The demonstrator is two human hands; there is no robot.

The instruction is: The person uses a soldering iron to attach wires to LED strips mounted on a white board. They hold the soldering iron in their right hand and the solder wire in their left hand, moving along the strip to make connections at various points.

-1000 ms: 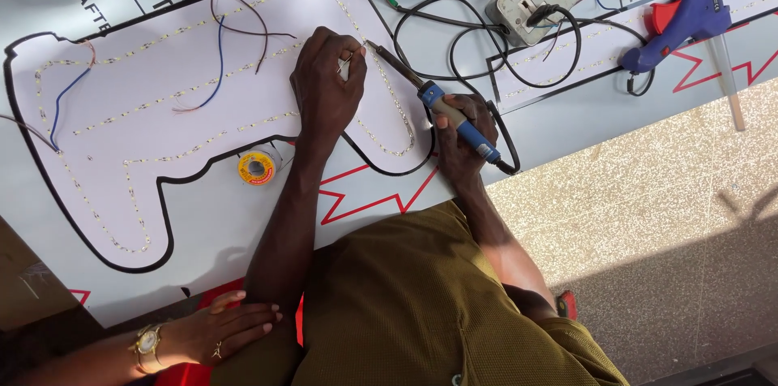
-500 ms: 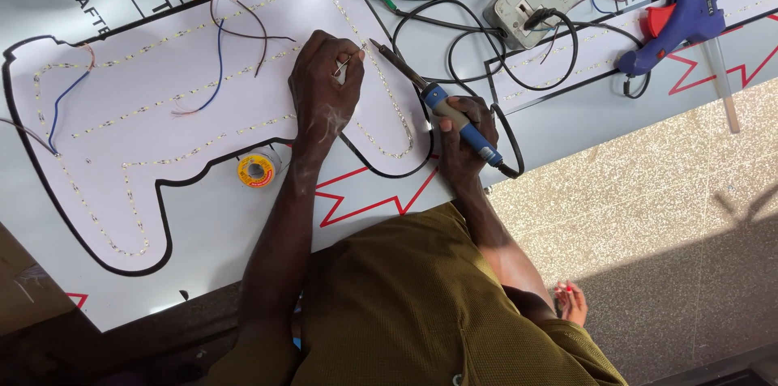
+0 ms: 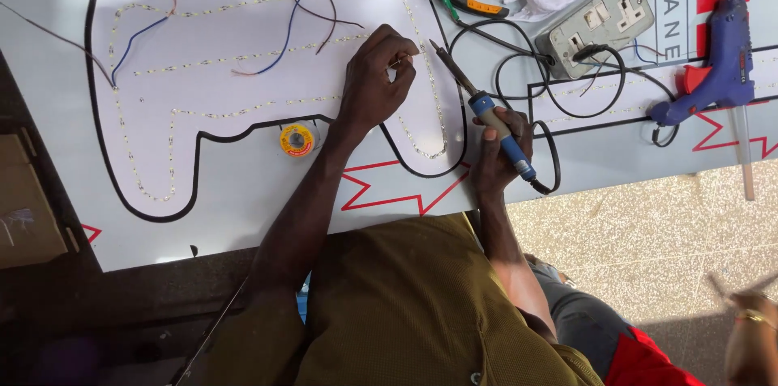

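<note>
- The pale sign panel (image 3: pixel 243 183) spans the table; a black-outlined white shape with dotted light strips fills its ten-o'clock part, and red zigzag marks (image 3: pixel 389 187) lie at the panel's lower edge.
- The right hand (image 3: pixel 501 143) is clenched around the blue-handled soldering iron (image 3: pixel 486 115); its long axis runs from five o'clock to eleven o'clock, tip towards eleven.
- The left hand (image 3: pixel 374 78) pinches a thin wire (image 3: pixel 399 62) on the strip, just beside the tip.
- A yellow solder spool (image 3: pixel 297 140) sits at the left hand's seven o'clock.
- At the right hand's two o'clock: a grey socket box (image 3: pixel 600 25) and a blue glue gun (image 3: pixel 725 54).

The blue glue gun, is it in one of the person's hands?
No, the blue glue gun lies alone on the board; the right hand holds a soldering iron.
</note>
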